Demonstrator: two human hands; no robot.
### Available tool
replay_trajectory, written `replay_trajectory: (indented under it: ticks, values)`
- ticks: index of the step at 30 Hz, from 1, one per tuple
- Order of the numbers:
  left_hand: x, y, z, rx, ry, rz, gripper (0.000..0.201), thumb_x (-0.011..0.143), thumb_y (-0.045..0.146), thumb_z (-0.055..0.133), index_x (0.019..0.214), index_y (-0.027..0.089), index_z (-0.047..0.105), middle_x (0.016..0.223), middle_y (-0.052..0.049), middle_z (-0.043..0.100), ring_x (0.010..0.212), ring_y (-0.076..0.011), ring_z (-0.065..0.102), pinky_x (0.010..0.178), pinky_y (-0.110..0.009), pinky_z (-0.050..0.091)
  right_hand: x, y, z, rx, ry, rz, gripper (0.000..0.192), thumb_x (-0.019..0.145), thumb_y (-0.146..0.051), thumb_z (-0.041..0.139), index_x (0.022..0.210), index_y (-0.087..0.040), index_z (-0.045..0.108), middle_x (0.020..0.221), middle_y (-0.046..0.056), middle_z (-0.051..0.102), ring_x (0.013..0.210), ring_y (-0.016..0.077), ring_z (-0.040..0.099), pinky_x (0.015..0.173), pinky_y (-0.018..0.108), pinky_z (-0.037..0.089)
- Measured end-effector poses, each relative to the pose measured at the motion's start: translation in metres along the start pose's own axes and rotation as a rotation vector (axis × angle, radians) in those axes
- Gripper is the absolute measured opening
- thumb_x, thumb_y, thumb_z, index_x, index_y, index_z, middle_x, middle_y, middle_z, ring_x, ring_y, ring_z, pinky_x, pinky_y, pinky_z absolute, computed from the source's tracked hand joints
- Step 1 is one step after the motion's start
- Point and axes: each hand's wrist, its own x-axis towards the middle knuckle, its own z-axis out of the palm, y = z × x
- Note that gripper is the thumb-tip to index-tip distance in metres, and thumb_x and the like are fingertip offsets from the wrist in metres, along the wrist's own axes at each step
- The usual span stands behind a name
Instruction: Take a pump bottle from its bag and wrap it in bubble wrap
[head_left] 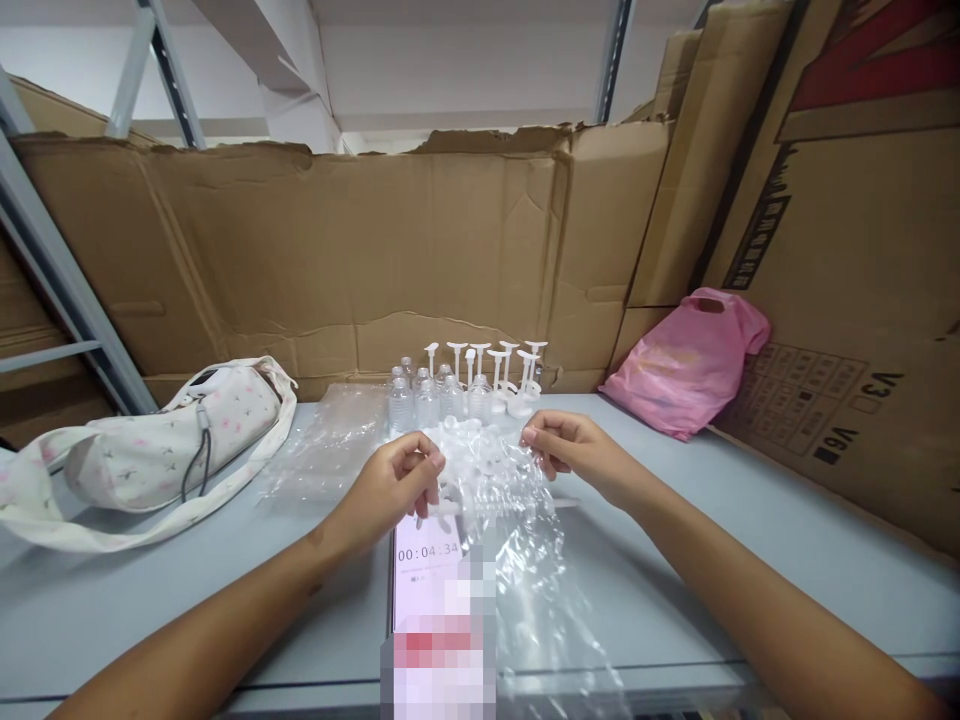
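Observation:
A clear crinkled plastic bag (pixel 529 570) hangs between my hands and drapes down to the table's front edge. My left hand (pixel 405 475) has its fingers pinched at the bag's upper left side. The upper right edge of the same bag is pinched by my right hand (pixel 566 445). Just beyond it lie small white plastic parts (pixel 457 440), partly hidden by the film. Several clear bottles (pixel 427 405) stand upright behind them, beside several white pump heads (pixel 499 355) with long stems. Below my left hand, a phone (pixel 426 590) showing a timer is partly covered by the bag.
Flat clear plastic bags (pixel 341 430) lie left of the bottles. A white patterned shoulder bag (pixel 172 440) rests at the left, and a pink plastic bag (pixel 686 365) at the right. Cardboard (pixel 360 240) walls the back; a large carton (pixel 855 330) stands right.

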Motion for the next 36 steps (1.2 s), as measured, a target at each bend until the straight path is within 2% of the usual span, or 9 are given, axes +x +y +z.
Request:
replay_trajectory:
  ticks: [7,16,22,27,31,34,36]
  values:
    - [0.002,-0.001,-0.003,0.008,-0.001,0.008,0.027,0.085,0.040,0.052,0.070,0.018,0.046,0.055,0.004,0.054,0.046,-0.0075,0.048,0.049,-0.021,0.040,-0.001,0.002,0.001,-0.047,-0.084,-0.010,0.032,0.075,-0.048,0.062,0.069,-0.017,0.057,0.052,-0.003,0.054,0.045,0.0083,0.048,0.045,0.022,0.031]
    - [0.007,-0.001,-0.010,0.038,0.117,0.026,0.024,0.082,0.038,0.056,0.073,0.017,0.048,0.055,0.005,0.051,0.046,-0.0068,0.046,0.047,-0.020,0.038,0.003,0.002,0.004,-0.051,0.002,-0.050,0.034,0.075,-0.052,0.060,0.071,-0.018,0.057,0.057,-0.002,0.055,0.045,0.0085,0.046,0.046,0.024,0.035]
    - [0.007,0.002,-0.012,0.099,0.138,0.060,0.022,0.084,0.036,0.053,0.073,0.018,0.047,0.054,0.006,0.048,0.046,-0.0062,0.044,0.047,-0.019,0.036,0.001,0.001,0.006,-0.070,0.027,-0.128,0.030,0.078,-0.048,0.058,0.073,-0.018,0.057,0.055,-0.004,0.051,0.045,0.0081,0.043,0.045,0.023,0.034]
    - [0.006,0.000,-0.015,0.146,0.050,0.069,0.018,0.085,0.035,0.051,0.080,0.018,0.051,0.063,0.003,0.053,0.056,-0.0091,0.049,0.055,-0.022,0.041,-0.001,-0.001,0.008,-0.078,0.003,-0.106,0.027,0.079,-0.045,0.058,0.073,-0.018,0.058,0.056,-0.004,0.051,0.046,0.0080,0.045,0.046,0.023,0.036]
    - [0.004,0.000,-0.011,0.212,-0.082,-0.007,0.018,0.084,0.033,0.050,0.090,0.017,0.056,0.075,0.000,0.058,0.064,-0.0109,0.054,0.061,-0.025,0.043,-0.004,-0.004,0.013,-0.082,-0.031,-0.084,0.030,0.077,-0.046,0.060,0.072,-0.017,0.058,0.058,-0.003,0.052,0.046,0.0076,0.045,0.045,0.022,0.036]
    - [0.002,0.004,-0.006,0.249,-0.148,-0.022,0.018,0.084,0.033,0.050,0.083,0.016,0.057,0.069,0.000,0.057,0.059,-0.0103,0.053,0.057,-0.024,0.042,-0.006,-0.004,0.015,-0.066,-0.061,-0.077,0.031,0.078,-0.047,0.060,0.074,-0.016,0.059,0.058,-0.002,0.052,0.046,0.0076,0.046,0.044,0.022,0.036]
    - [0.001,0.007,-0.004,0.242,-0.127,-0.014,0.020,0.084,0.034,0.050,0.079,0.015,0.056,0.063,0.001,0.054,0.056,-0.0098,0.051,0.054,-0.023,0.041,-0.007,-0.004,0.015,-0.045,-0.078,-0.090,0.031,0.079,-0.047,0.059,0.081,-0.017,0.060,0.058,-0.003,0.053,0.046,0.0072,0.046,0.044,0.021,0.036]
